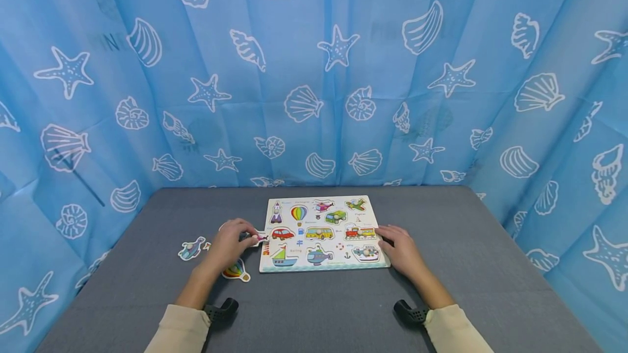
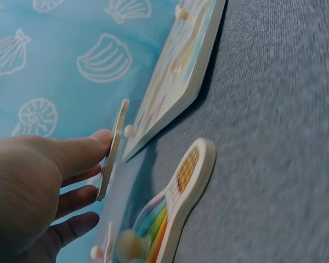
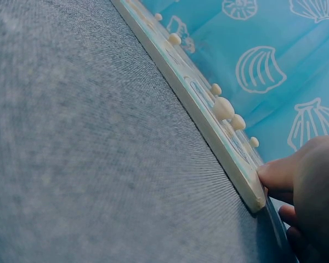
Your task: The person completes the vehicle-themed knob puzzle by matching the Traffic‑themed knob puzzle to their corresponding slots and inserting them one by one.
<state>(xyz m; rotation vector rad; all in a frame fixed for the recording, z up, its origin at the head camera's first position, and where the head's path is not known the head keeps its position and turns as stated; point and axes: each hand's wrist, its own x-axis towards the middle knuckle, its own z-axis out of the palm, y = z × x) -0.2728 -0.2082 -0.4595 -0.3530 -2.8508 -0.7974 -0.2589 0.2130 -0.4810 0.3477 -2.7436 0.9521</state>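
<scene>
My left hand (image 1: 230, 247) pinches a thin wooden puzzle piece (image 2: 114, 150) between thumb and fingers, off the table by the puzzle board's left edge. The piece is edge-on in the left wrist view; some pink shows on it in the head view. The white puzzle board (image 1: 324, 272) lies flat, with vehicle pictures and several knobbed pieces on it. At its right edge rests my right hand (image 1: 403, 249), thumb touching the board's side near the front corner. Beneath the left hand, a rainbow hot-air balloon piece (image 1: 237, 271) lies on the table.
Left of the left hand lies a blue puzzle piece (image 1: 191, 248), with another piece partly hidden beside it. The grey table (image 1: 324, 315) runs back to a blue curtain (image 1: 304, 70) with white shells and starfish.
</scene>
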